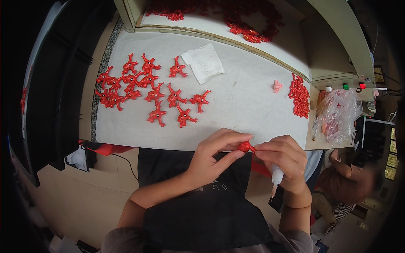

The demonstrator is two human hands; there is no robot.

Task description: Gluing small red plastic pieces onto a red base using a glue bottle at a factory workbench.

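My left hand [215, 154] pinches a small red plastic figure [244, 146] between thumb and fingers, just off the near edge of the white table [236, 101]. My right hand [282, 158] touches the same figure with its fingertips and also grips a small white bottle [276, 175] whose nozzle points down past the wrist. Several finished red figures with a white eye dot [143, 88] lie spread on the table's left half.
A folded white cloth [203, 62] lies at the back of the table. A row of small red parts [299, 96] and a pink piece [277, 86] sit at the right. A clear plastic bag [337, 114] lies off the right end. Another person [346, 177] sits at lower right.
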